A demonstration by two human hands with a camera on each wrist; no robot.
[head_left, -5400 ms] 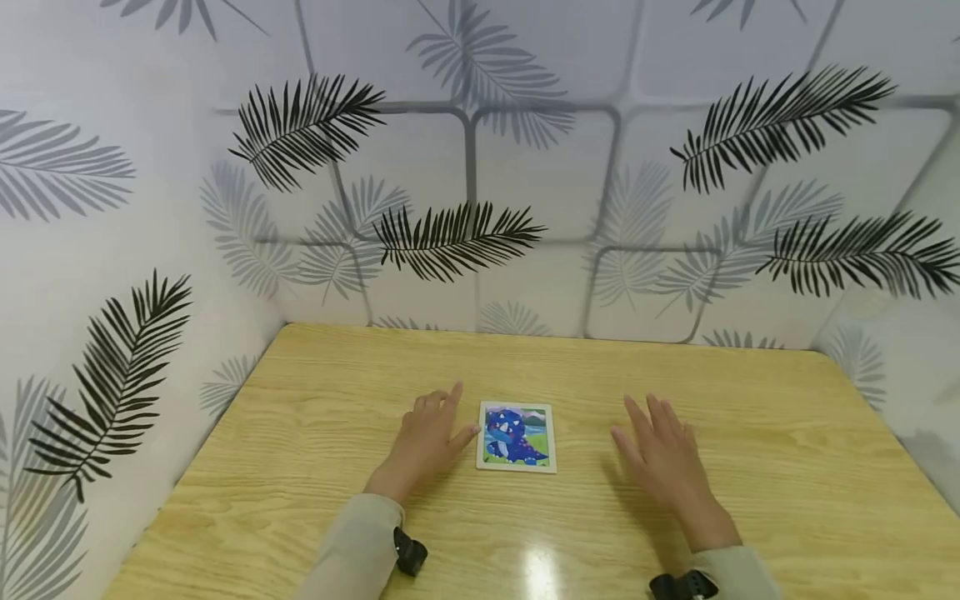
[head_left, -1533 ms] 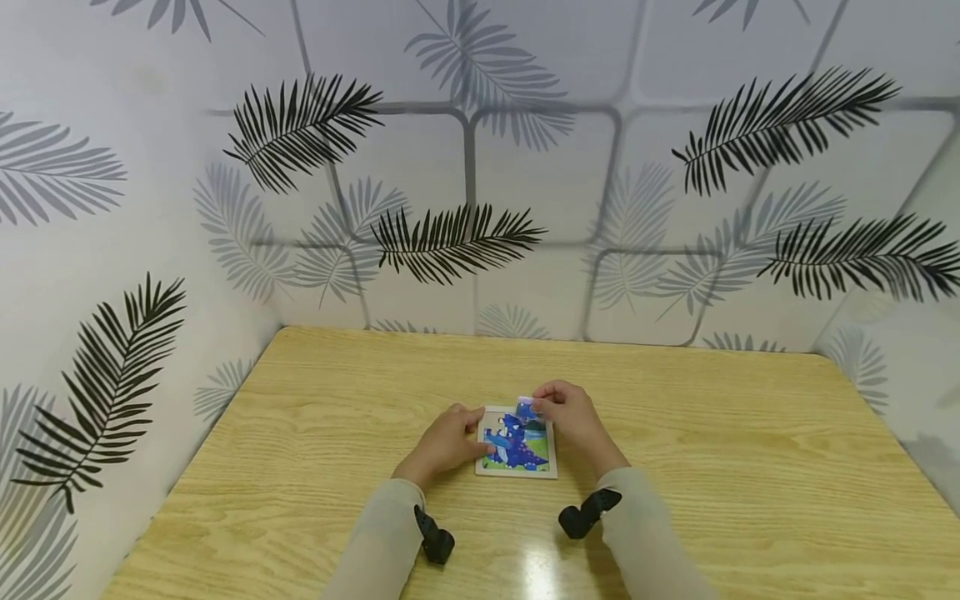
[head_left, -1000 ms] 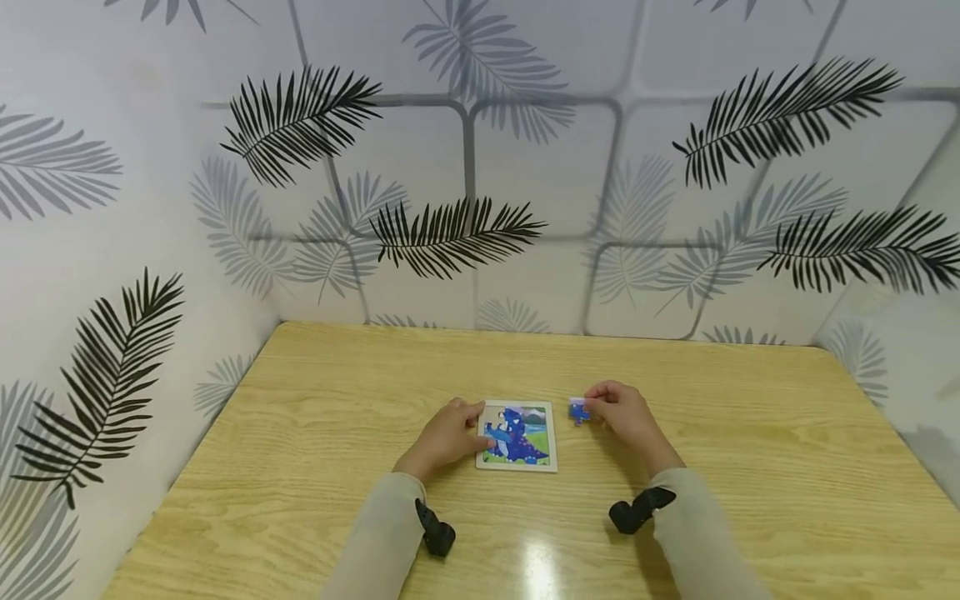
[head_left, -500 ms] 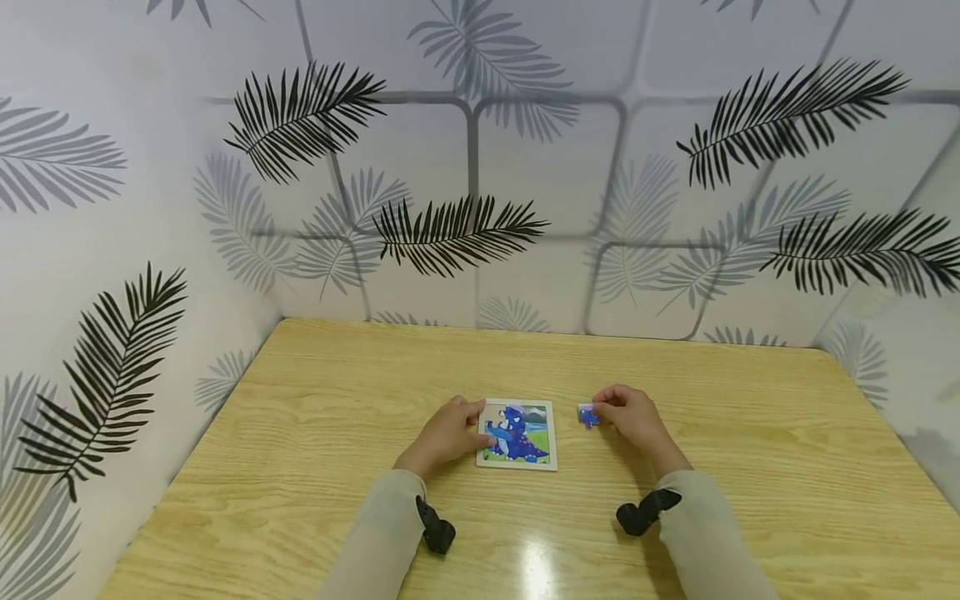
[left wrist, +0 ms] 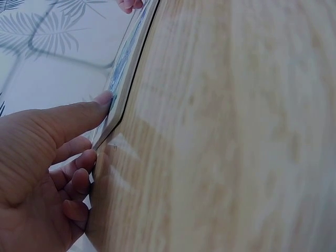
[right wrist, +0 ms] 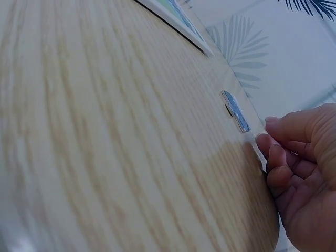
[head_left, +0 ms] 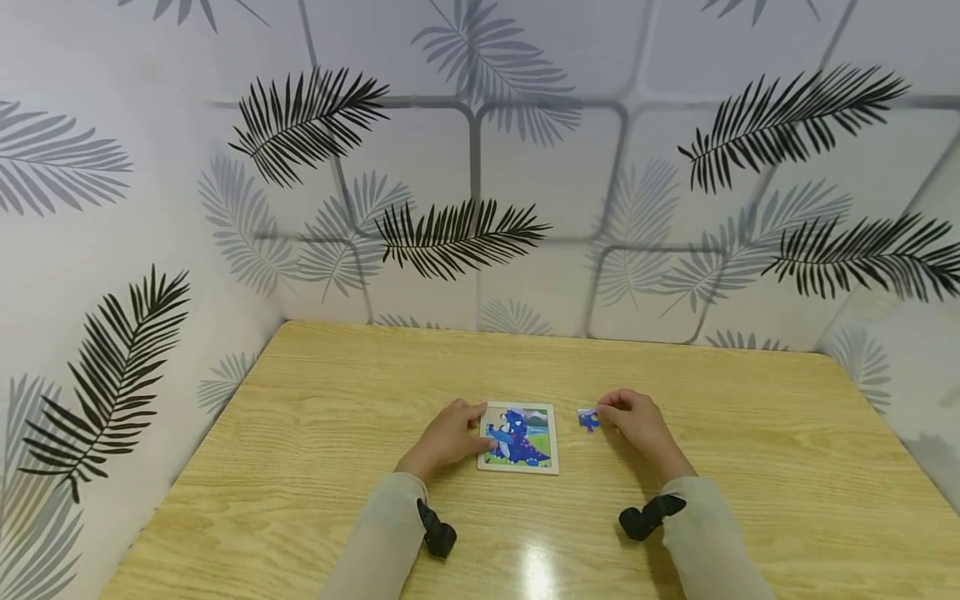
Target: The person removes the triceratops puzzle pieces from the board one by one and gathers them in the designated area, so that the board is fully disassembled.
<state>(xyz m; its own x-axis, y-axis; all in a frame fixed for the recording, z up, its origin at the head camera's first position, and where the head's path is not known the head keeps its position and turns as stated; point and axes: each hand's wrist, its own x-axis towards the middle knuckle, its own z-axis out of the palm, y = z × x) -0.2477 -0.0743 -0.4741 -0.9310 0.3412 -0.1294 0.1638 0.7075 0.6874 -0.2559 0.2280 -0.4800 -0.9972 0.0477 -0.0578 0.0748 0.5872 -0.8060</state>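
Note:
A small square dinosaur jigsaw puzzle (head_left: 525, 442) in a pale frame lies flat on the table. Bare tray shows in its upper left part. My left hand (head_left: 447, 435) holds the puzzle's left side; in the left wrist view the thumb (left wrist: 79, 118) lies over the frame while the fingers sit curled by its corner. To the right of the frame, a loose blue jigsaw piece (head_left: 588, 419) with a pale top edge rests on the wood. Beside it is my right hand (head_left: 637, 423), fingers loosely bent. The right wrist view shows a narrow gap between those fingertips and the piece (right wrist: 236, 111).
The wooden table (head_left: 360, 375) extends on all sides of the puzzle. Behind it stands a pale wall (head_left: 540, 192) with a palm-leaf pattern. Black wrist straps (head_left: 438, 533) sit on both sleeves, and light glares off the table near the front.
My right hand drew a piece out of the puzzle's upper part, carried it right, laid it on the table and let go. My left hand came onto the puzzle's left side and stayed there.

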